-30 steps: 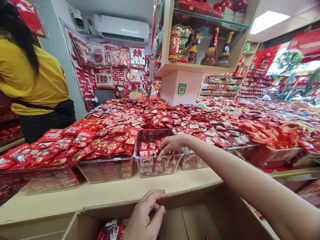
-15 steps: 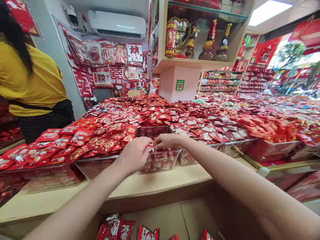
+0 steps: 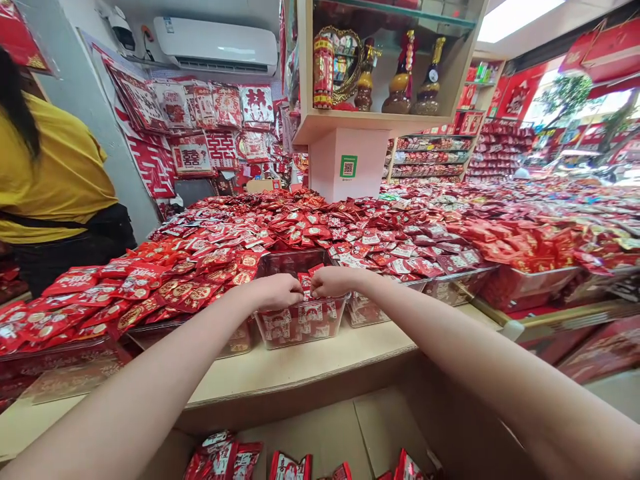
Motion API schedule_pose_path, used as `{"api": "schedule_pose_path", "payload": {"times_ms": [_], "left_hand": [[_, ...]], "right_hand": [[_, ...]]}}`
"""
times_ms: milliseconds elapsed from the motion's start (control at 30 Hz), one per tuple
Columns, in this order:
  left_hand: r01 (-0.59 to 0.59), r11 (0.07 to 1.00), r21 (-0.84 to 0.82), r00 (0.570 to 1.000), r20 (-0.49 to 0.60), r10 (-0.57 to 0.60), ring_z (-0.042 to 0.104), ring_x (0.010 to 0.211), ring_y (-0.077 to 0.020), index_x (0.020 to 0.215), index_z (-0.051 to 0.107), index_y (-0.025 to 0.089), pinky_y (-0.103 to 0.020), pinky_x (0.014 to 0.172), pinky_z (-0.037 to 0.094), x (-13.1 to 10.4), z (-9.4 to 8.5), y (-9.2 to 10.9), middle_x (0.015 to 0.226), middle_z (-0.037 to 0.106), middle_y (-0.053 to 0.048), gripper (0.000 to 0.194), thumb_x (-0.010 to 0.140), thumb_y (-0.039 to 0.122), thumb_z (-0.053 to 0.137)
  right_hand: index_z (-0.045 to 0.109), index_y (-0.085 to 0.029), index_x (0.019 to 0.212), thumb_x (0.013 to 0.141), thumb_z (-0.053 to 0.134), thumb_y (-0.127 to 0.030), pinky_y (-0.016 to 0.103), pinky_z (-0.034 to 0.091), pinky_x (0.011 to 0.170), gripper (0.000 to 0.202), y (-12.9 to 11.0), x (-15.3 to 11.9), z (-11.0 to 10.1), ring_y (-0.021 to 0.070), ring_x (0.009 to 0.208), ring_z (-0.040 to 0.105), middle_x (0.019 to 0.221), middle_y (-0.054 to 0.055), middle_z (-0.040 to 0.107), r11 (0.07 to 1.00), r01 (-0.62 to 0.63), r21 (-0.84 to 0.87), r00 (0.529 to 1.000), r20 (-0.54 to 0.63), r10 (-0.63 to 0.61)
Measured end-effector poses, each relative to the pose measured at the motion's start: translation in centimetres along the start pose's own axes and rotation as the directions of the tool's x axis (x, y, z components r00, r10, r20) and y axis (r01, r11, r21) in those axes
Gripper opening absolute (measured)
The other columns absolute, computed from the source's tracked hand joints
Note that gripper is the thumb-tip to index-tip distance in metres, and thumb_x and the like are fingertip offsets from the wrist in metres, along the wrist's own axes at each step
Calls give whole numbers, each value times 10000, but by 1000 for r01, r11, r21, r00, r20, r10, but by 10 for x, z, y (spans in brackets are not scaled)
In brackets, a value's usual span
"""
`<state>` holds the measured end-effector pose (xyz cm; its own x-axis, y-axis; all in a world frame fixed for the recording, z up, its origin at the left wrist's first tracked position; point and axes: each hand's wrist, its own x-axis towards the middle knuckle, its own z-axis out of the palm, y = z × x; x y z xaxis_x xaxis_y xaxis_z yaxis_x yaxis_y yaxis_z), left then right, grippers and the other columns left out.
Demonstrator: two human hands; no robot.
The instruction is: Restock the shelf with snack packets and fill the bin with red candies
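Observation:
My left hand point(image 3: 283, 291) and my right hand point(image 3: 333, 282) meet over a clear plastic bin point(image 3: 300, 343) on the counter. Their fingers are curled in toward each other, closed on a small red-and-white packet point(image 3: 307, 283) between the fingertips. More packets of this kind show through the bin's front wall. The back of the bin looks dark and lower in fill than its neighbours. Below, in an open cardboard box point(image 3: 320, 427), lie several larger red packets point(image 3: 290, 467).
Heaped bins of red packets point(image 3: 145, 280) stand left of the bin, and orange-red packets point(image 3: 530, 243) fill one at right. A shelf cabinet point(image 3: 380, 120) on a pillar rises behind. A person in a yellow top point(image 3: 55, 167) stands far left.
My left hand has turned flatter, with its fingers now closed near the right hand's. The view has shifted slightly, so the shelves and person sit further left.

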<state>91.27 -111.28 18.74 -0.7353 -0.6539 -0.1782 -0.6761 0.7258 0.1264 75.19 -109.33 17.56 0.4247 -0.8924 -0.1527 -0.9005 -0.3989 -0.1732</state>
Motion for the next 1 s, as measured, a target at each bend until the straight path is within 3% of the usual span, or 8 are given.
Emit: {"api": "schedule_pose_path", "payload": {"times_ms": [200,500,700,1000], "left_hand": [[13,1000,-27,997,79,-11,562,640,-133,829,660,215,-192,563,390,9,-3,-5,754,672,13,262,611,222,514],[2,1000,-20,983,183,2,562,665,-124,869,663,243,-174,575,382,8,-9,-24,779,678,31,298,600,283,543],[-3,1000,3,984,177,3,560,648,-127,872,668,262,-181,553,377,9,-7,-22,757,679,39,298,612,280,523],[-36,999,2,989,144,35,571,668,-125,897,656,249,-181,586,396,8,-7,-16,808,684,38,293,652,272,497]], "right_hand": [[645,-165,907,699,481,-216,192,349,521,270,-1,2,1,125,641,536,784,36,648,1000,25,-5,999,45,-25],[646,-176,939,670,500,-148,164,380,560,307,-7,-6,-1,119,703,561,861,16,654,993,0,120,999,43,-5],[651,-177,936,672,497,-128,164,387,570,310,-6,-3,0,121,708,564,863,11,657,991,21,130,999,33,-25],[638,-147,941,679,523,-163,177,392,629,286,-7,-4,0,137,751,571,898,45,651,992,29,124,997,-75,-20]]}}
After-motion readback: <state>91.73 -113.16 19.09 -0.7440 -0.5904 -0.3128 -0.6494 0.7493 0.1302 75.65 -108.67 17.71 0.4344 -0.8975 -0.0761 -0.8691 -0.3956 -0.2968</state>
